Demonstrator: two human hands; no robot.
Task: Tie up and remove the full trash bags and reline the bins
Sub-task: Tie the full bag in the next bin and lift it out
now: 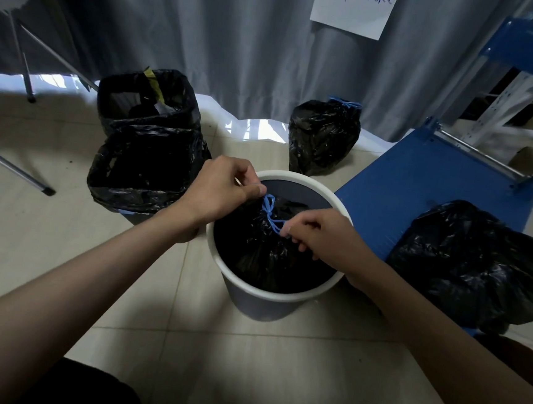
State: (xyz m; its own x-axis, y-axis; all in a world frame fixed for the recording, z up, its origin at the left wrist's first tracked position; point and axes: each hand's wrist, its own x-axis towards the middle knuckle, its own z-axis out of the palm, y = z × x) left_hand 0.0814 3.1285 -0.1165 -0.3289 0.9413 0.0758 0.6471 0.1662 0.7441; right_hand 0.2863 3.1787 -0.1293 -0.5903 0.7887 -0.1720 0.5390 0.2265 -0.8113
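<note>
The left hand (224,191) pinched one end of a thin blue drawstring (269,213) between thumb and curled fingers, and the right hand (316,238) pinched the other end, the two ends drawn apart across a knot. The drawstring gathered the neck of a black plastic trash bag (264,253) that sat inside a round bin with a white rim (270,295) on the tiled floor (182,339). Beside the bin's left edge stood two square bins lined with black bags (148,140), one behind the other. Another tied black bag with a blue drawstring (324,136) stood near the grey curtain (240,45). A blue flat cart (437,191) at the right carried a bulging black bag (475,265) on its near edge.
</note>
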